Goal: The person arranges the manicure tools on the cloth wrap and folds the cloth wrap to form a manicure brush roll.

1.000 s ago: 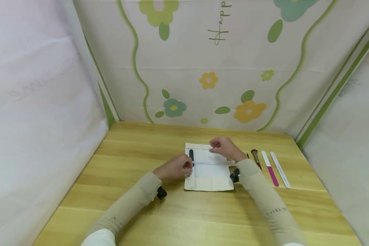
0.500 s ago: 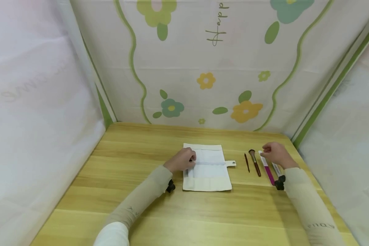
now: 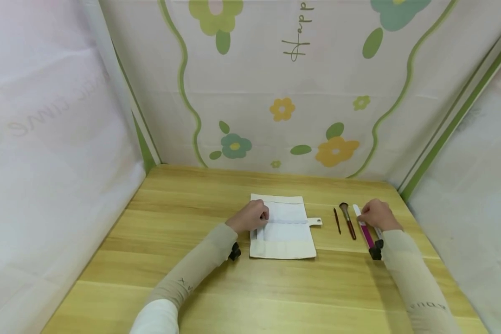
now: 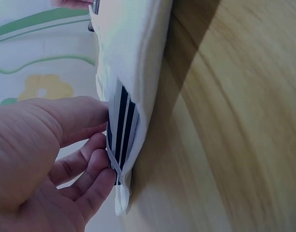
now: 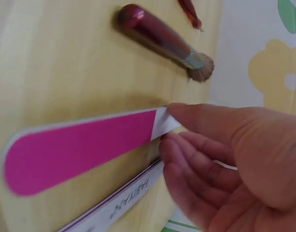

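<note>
A white fabric pouch (image 3: pixel 288 234) lies unfolded on the table, its snap strap (image 3: pixel 315 221) pointing right. At its left edge, my left hand (image 3: pixel 248 216) has curled fingers and thumb on the pocket edge. Close up in the left wrist view, black-and-white layered edges of flat strips (image 4: pixel 122 123) show inside that pocket. To the right, my right hand (image 3: pixel 378 214) pinches a nail file (image 5: pixel 80 152), pink at one end and white at the other, by the white part. Most of its pink length is visible in the right wrist view.
A white nail file with printed lettering (image 5: pixel 131 195) lies just beyond the pink one. Left of them are a makeup brush (image 3: pixel 349 223) with a red handle and a thin dark-red pointed tool (image 3: pixel 337 221). Patterned cloth walls (image 3: pixel 254 93) border the wooden table.
My right hand has left the pouch, moved right and come down onto the pink-and-white file. My left hand has shifted up along the pouch's left edge, covering the dark strip seen earlier.
</note>
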Tool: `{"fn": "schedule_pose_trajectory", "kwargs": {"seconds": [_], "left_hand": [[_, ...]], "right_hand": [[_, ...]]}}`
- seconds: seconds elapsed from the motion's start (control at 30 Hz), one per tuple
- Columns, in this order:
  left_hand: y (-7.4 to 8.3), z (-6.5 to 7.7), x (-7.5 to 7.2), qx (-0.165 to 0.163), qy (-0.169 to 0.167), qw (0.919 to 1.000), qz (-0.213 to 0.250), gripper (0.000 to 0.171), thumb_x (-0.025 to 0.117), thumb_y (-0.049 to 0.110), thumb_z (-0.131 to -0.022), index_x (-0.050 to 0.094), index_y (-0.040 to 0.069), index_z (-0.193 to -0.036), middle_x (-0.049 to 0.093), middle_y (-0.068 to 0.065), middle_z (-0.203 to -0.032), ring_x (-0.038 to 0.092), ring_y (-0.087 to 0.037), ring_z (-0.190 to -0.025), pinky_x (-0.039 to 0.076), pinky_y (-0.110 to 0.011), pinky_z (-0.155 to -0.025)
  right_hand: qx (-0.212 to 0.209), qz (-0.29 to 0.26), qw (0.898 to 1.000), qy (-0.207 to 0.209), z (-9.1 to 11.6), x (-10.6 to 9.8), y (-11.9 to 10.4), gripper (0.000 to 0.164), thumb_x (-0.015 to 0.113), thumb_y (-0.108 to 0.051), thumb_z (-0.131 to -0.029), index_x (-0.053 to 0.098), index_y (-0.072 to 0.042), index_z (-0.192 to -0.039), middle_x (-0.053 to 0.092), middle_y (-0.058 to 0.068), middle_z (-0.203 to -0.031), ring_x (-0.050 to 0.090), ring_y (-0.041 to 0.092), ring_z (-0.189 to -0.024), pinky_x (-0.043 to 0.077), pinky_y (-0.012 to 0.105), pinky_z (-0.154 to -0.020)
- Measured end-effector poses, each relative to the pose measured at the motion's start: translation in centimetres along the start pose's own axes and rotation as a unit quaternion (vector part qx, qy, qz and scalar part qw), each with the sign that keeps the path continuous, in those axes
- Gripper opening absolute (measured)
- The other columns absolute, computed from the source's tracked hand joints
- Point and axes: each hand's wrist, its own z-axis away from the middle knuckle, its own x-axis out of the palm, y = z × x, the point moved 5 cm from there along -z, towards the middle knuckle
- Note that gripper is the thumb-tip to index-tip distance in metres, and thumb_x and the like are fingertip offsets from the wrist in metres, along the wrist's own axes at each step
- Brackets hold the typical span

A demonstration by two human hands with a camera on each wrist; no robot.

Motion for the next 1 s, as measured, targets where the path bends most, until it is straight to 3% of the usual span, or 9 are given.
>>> {"fn": "schedule_pose_trajectory", "kwargs": {"seconds": [0.17,0.27,0.43,0.57,0.8,1.0], "left_hand": [[-0.1,-0.1,0.1,-0.008,-0.006,0.9998,0.017,0.012,0.071,0.002,-0.097,0.078,0.004,-0.088,0.072,-0.006,-0.089,0.057,-0.014,-0.082,0.053,-0.025,-0.078],[-0.2,-0.2,0.1,-0.016,-0.009,0.9996,0.023,0.011,0.071,0.001,-0.097,0.078,0.004,-0.089,0.073,-0.006,-0.090,0.058,-0.013,-0.082,0.053,-0.024,-0.078],[-0.3,-0.3,0.1,-0.028,-0.011,0.9992,0.024,0.012,0.071,0.002,-0.098,0.077,0.005,-0.087,0.071,-0.004,-0.089,0.058,-0.013,-0.081,0.053,-0.025,-0.078],[-0.3,-0.3,0.2,-0.040,-0.014,0.9988,0.026,0.014,0.071,0.004,-0.098,0.075,0.007,-0.085,0.068,-0.002,-0.089,0.056,-0.014,-0.083,0.052,-0.025,-0.079],[-0.5,-0.3,0.3,-0.046,-0.015,0.9981,0.038,0.018,0.070,0.003,-0.098,0.073,0.009,-0.082,0.065,-0.001,-0.085,0.054,-0.013,-0.082,0.049,-0.026,-0.078],[-0.9,-0.5,0.4,-0.051,-0.017,0.9973,0.051,0.020,0.069,0.004,-0.099,0.072,0.010,-0.080,0.063,0.000,-0.081,0.054,-0.012,-0.077,0.048,-0.024,-0.073]], "right_hand": [[0.062,-0.002,0.998,-0.031,-0.3,-0.2,0.1,0.038,0.076,-0.019,-0.090,0.061,-0.012,-0.057,0.053,-0.004,-0.053,0.043,0.015,-0.057,0.042,0.034,-0.062],[0.093,-0.020,0.994,-0.058,-0.5,-0.3,0.5,0.042,0.076,-0.024,-0.091,0.053,-0.016,-0.056,0.041,-0.006,-0.052,0.040,0.012,-0.052,0.043,0.033,-0.058],[0.107,-0.057,0.988,-0.090,-0.5,-0.4,1.2,0.038,0.075,-0.030,-0.095,0.062,-0.012,-0.063,0.050,-0.004,-0.053,0.047,0.012,-0.052,0.046,0.033,-0.060],[0.094,-0.058,0.990,-0.085,-0.2,-1.0,1.2,0.035,0.073,-0.031,-0.097,0.074,-0.005,-0.073,0.064,0.001,-0.062,0.057,0.015,-0.060,0.048,0.033,-0.067],[0.062,-0.071,0.993,-0.066,-0.7,-1.9,-0.1,0.039,0.067,-0.031,-0.102,0.071,-0.008,-0.071,0.060,-0.002,-0.059,0.050,0.014,-0.060,0.046,0.035,-0.070],[0.037,-0.082,0.995,-0.046,-1.6,-2.7,-2.7,0.036,0.068,-0.033,-0.102,0.076,-0.005,-0.083,0.068,0.001,-0.067,0.052,0.015,-0.066,0.044,0.033,-0.069]]}}
